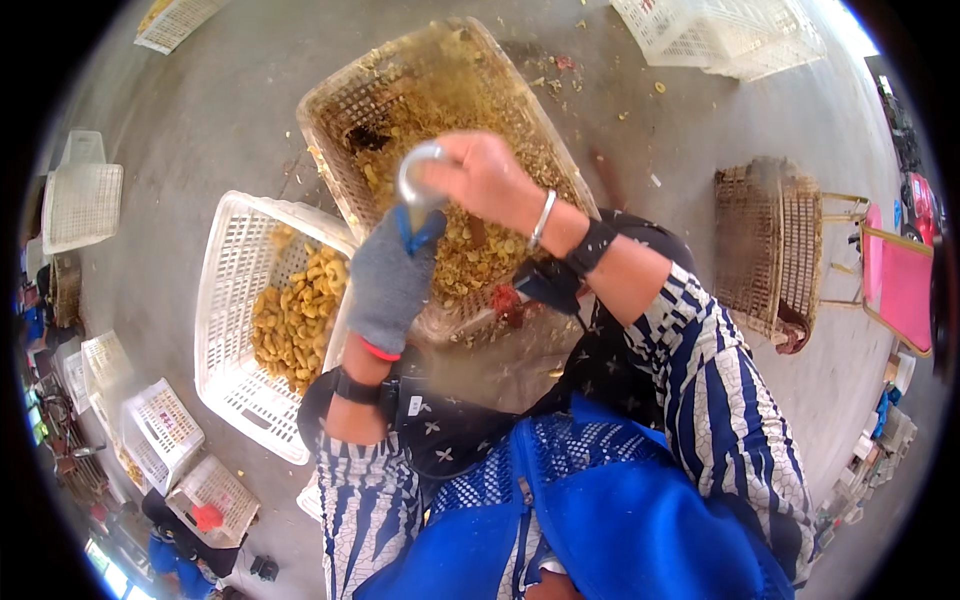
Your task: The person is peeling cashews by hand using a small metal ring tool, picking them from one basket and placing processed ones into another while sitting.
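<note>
My left hand wears a grey knit glove with blue at its fingers and a red cuff edge. Its fingers are closed near the tool, and what they hold is hidden. My bare right hand is closed on a shiny, silvery curved tool, blurred by motion, just above the gloved fingers. Both hands are over a stained crate filled with yellow scraps. To the left, a white crate contains many yellow-brown, knobbly curved pieces.
A brown-stained crate stands at right, beside a pink chair. White crates lie at the far right. More crates line the left. Scraps dot the concrete floor. Another person is at lower left.
</note>
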